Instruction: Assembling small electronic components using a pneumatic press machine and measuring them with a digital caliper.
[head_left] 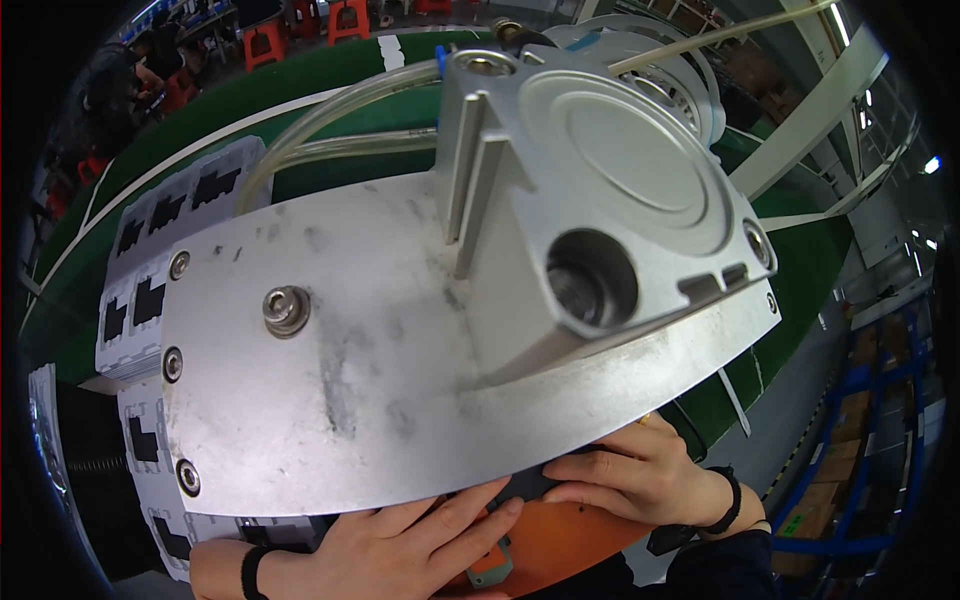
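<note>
trays, far left: white moulded trays [150, 300] stacked along the green bench [330, 120], each pocket holding a small black part [148, 300]. Looks like every pocket I can see is filled, though the lower ones are half hidden by the plate.

metal plate: big scuffed aluminium plate [330, 370] fills most of the view, bolts down its left edge and one bigger hex bolt [286, 308] near the middle. Pretty sure it's the top of a press-type fixture.

hoses: clear tubes [330, 120] curve in from the back to the cylinder block, so my guess is it's air driven.

left hand: left hand [400, 545], black band on the wrist, lies flat and open, fingers spread, tips resting on a dark part [525, 485] right at the plate's lower edge. Not gripping anything, more like pressing it down.

orange base: orange surface [560, 540] under both hands; the dark part sits on it, mostly tucked under the plate.

right hand: right hand [640, 475], fingers curled loosely over the same dark part from the other side. Steadying it, I'd say, not a full clench.

cylinder block: silver housing [600, 190] with a round cap, bolted on top of the plate.
</note>
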